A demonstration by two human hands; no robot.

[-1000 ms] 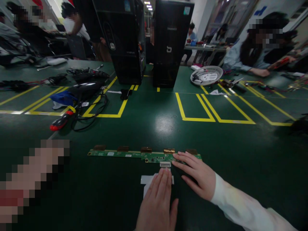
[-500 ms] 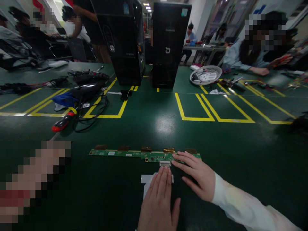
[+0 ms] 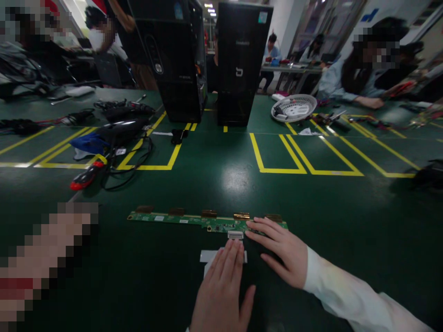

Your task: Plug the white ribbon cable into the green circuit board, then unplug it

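Left hand (image 3: 221, 286), fingers straight and flat, pins the white flat cable (image 3: 206, 255) just this side of the green circuit board (image 3: 180, 220), fingertips at its connector (image 3: 236, 234). Right hand (image 3: 282, 251), fingers spread, presses on the board's right end. This looks like seating the cable, so the next move needs a straight, gentle push.

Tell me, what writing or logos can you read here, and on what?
Nothing reads clearly.
On the right computer tower: faint brand word and emblem, too blurred.
On the left computer tower: small lettering, unreadable.
On the circuit board: white labels, too small.

Green table (image 3: 346, 221): circuit board (image 3: 180, 220), white sheet (image 3: 206, 256), two towers (image 3: 242, 64), perhaps cables (image 3: 128, 162).
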